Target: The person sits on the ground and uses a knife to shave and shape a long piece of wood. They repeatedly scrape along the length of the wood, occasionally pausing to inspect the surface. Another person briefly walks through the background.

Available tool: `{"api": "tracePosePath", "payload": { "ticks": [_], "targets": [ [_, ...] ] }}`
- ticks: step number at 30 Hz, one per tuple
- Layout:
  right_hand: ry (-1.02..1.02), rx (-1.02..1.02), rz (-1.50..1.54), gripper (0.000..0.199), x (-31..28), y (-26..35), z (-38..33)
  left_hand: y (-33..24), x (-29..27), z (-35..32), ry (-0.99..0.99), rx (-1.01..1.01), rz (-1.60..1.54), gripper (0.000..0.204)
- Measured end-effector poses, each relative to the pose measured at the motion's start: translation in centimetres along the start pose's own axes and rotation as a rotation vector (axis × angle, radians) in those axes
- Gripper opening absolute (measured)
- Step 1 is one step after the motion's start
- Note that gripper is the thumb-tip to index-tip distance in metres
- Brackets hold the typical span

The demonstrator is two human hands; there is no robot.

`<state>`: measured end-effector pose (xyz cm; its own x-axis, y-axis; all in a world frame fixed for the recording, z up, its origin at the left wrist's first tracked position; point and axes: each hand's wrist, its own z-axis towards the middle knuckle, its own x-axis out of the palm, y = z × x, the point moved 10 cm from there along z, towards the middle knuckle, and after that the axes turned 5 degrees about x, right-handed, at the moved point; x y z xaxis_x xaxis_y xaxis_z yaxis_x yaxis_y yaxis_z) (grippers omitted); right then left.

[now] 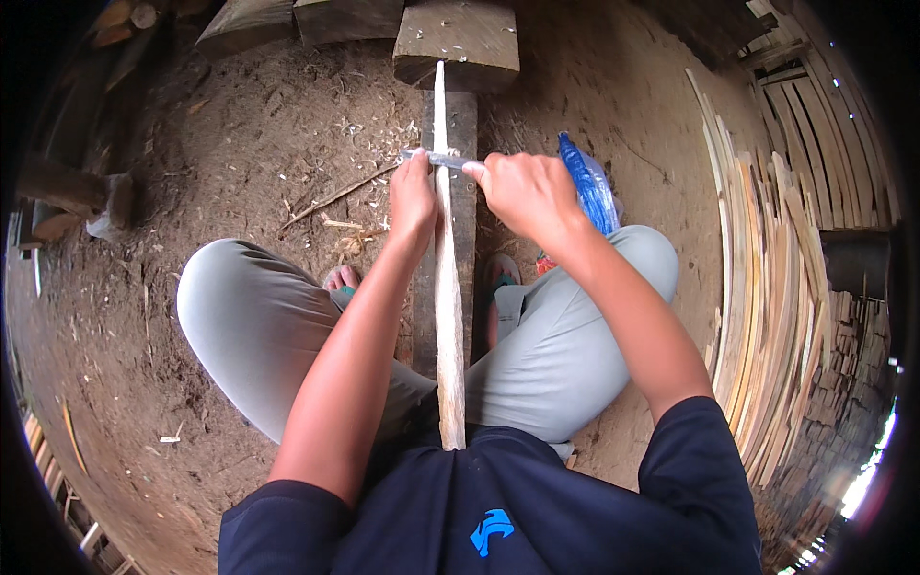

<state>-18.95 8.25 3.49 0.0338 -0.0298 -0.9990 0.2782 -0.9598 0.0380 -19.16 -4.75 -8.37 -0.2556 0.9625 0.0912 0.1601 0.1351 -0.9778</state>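
Observation:
A long, pale wooden pole (448, 316) runs from my waist away from me, narrowing to a tip that rests against a thick wooden block (455, 34). Across its far part lies a narrow metal blade (448, 160), held at both ends like a drawknife. My left hand (413, 199) is closed at the blade's left end, close beside the pole. On the other side my right hand (532, 196) wraps around the right end, its thumb toward the metal; any handle is hidden by the fingers. Small shavings sit at the blade.
Beneath the pole is a dark plank (464, 216) between my feet. A blue plastic bag (588, 184) lies beyond my right knee. Long wooden strips (767, 307) are stacked at the right. Shavings and a thin stick (335, 198) lie on the dirt floor (230, 172).

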Motion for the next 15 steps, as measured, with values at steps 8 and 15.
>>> {"api": "tracePosePath", "payload": {
  "ticks": [8, 15],
  "targets": [
    [0.116, 0.01, 0.016, 0.052, 0.5, -0.4, 1.8, -0.2, -0.4, 1.5, -0.015, -0.075, 0.118, 0.045],
    [0.197, 0.004, 0.102, 0.046, -1.1, 1.3, -5.5, -1.0, -1.8, -7.6, -0.084, -0.152, 0.06, 0.043]
  ]
}}
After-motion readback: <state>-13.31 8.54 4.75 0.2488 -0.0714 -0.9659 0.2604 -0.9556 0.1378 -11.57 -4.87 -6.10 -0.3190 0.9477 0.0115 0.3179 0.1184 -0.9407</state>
